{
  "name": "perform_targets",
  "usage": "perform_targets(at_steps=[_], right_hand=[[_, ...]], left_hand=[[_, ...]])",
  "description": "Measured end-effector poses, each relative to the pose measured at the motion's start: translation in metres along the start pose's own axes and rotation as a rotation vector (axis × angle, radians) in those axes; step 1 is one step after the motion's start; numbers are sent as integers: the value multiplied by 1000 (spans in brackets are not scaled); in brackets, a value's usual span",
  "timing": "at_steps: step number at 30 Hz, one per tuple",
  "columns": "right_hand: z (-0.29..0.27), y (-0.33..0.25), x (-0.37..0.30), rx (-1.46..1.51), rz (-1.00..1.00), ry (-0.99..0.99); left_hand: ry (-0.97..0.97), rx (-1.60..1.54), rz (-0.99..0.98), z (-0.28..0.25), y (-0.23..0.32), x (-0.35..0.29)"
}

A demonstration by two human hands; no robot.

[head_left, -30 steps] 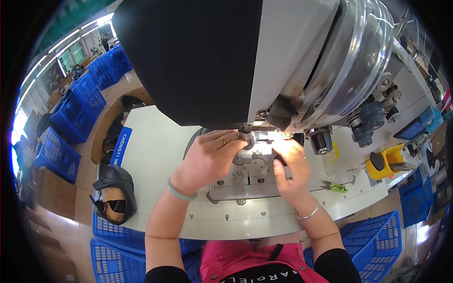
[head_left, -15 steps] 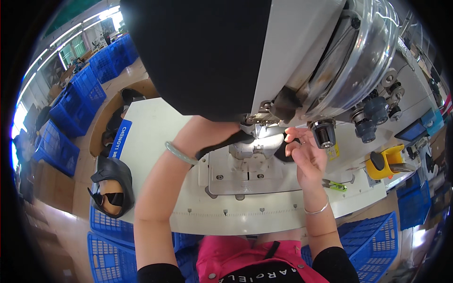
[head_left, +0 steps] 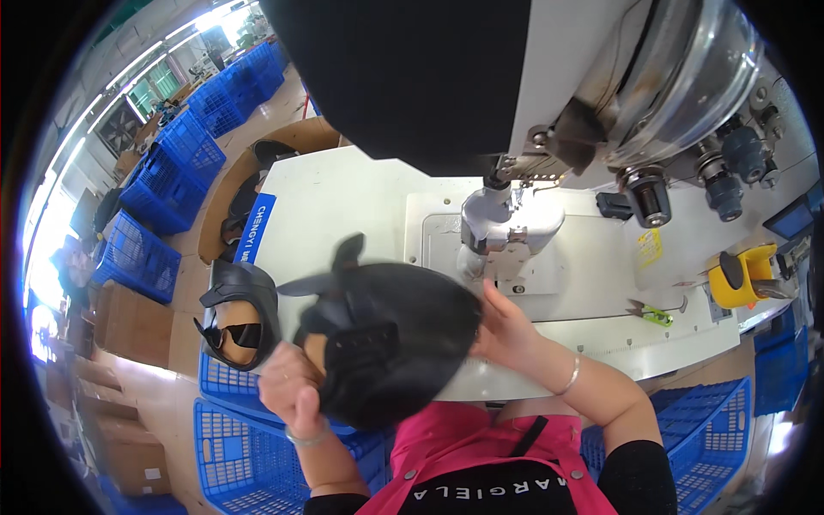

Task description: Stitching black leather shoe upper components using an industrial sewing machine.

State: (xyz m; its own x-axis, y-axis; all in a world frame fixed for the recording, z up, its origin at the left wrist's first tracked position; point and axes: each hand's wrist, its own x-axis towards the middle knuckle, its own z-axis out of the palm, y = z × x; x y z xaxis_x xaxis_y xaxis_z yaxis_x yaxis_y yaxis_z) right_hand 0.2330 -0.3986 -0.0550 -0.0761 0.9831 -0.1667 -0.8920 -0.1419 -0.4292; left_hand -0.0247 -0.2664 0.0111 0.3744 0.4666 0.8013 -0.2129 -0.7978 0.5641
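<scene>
A black shoe upper [head_left: 403, 343] with a rounded end and tan lining is held up between my hands, in front of the sewing machine and blurred by motion. Black tabs stick up from its left side. My right hand [head_left: 508, 333] grips the rounded right end, with fingers partly hidden behind it. My left hand [head_left: 290, 386] is curled closed at the left edge, near the tan lining. A similar black upper [head_left: 266, 292] with tan lining and a black strap rests at the table's left edge. The sewing machine's post [head_left: 513, 225] stands behind, lit by a lamp.
The machine head [head_left: 412, 77] overhangs the white table [head_left: 343, 193]. Green thread snips [head_left: 652, 314] and a yellow holder [head_left: 740, 276] are at the right. Blue crates [head_left: 249, 451] stand below the table. A large carton [head_left: 210, 219] with black pieces stands at the left.
Both hands have come from beside the machine's needle toward my body. The black upper is now away from the post and in full view. My view has shifted too.
</scene>
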Motion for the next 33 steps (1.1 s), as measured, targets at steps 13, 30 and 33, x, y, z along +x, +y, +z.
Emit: perform_targets(at_steps=[13, 30, 33], right_hand=[[-11, -41, -131, -2122, -737, 945], [49, -20, -31, -1476, -182, 13], [31, -24, -52, -1073, -218, 22]], left_hand=[[-169, -323, -837, 46, -41, 12], [-583, -517, -1071, 132, -36, 15], [-542, -655, -982, 136, -41, 19]])
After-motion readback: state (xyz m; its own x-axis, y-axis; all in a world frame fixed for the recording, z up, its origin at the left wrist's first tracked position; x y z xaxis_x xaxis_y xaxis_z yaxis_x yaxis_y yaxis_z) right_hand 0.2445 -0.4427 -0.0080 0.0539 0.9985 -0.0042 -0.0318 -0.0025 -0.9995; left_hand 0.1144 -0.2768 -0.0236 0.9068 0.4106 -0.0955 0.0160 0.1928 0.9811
